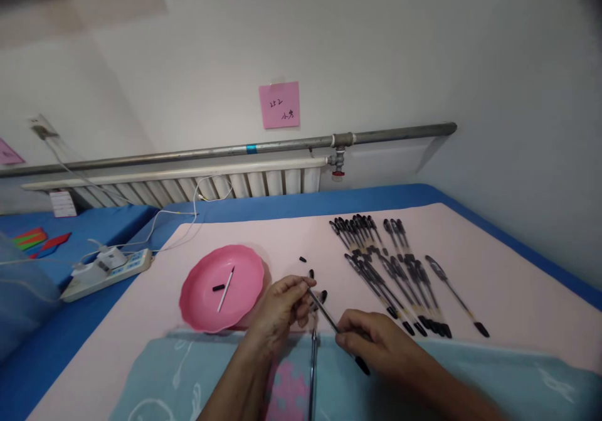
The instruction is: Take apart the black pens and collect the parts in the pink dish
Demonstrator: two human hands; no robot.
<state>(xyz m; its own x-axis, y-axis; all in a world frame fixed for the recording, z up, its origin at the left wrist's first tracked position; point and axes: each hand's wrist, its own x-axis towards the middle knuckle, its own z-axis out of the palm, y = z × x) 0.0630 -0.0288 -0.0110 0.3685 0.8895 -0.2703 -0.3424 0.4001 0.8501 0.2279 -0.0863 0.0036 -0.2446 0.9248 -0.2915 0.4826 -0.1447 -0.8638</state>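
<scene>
A pen with a clear barrel and black end (328, 313) slants between my two hands. My left hand (281, 308) pinches its upper tip. Lower down, my right hand (379, 341) is closed around the barrel, and the black end sticks out below the fingers. Just beyond my left fingers lies a black pen cap (323, 296), partly hidden. A small black plug (303, 259) rests farther back on the pink sheet. Another pen barrel (313, 364) points toward me at the near edge, between my forearms.
Left of my hands stands a pink scalloped bowl (192, 277) holding a white refill (226, 289) and a black piece (219, 287). Several capped pens (376, 270) lie in rows at right, one pen (456, 292) apart. A power strip (110, 275) with cables sits far left.
</scene>
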